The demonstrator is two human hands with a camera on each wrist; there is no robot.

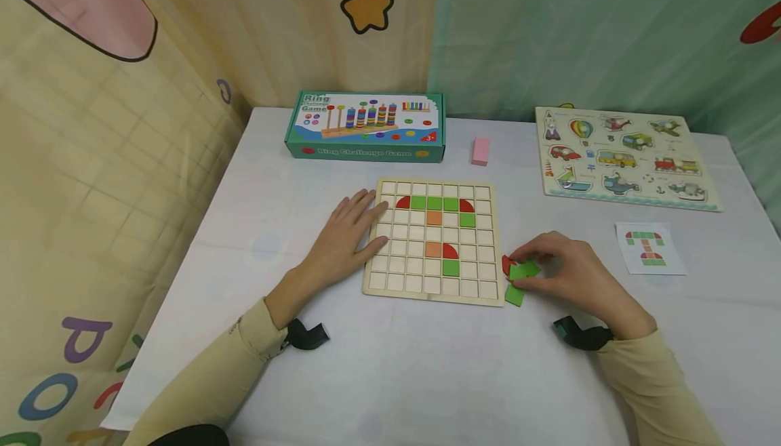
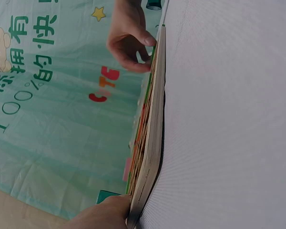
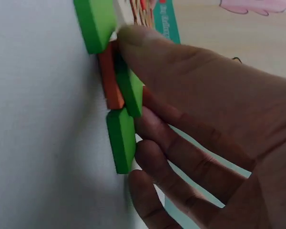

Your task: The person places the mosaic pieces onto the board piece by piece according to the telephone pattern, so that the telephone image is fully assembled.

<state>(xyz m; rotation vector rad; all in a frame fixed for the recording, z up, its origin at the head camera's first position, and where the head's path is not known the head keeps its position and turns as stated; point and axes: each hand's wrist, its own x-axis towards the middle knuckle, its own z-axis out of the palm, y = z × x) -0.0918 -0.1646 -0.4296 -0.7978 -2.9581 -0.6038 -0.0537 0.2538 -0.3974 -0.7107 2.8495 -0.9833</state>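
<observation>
White table (image 1: 427, 378); green tile (image 1: 514, 295) askew

On the table (image 1: 427, 371), the box (image 1: 366, 127) lies near the far left corner, the puzzle board (image 1: 622, 161) far right, a card (image 1: 651, 248) before it, loose tiles (image 1: 514, 295) right of the grid board (image 1: 417, 249).

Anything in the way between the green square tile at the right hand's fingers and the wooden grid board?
Only low things: a red piece beside the green square tile, and the rim of the wooden grid board. Lifting would likely clear both. The left hand rests at the opposite edge.
</observation>
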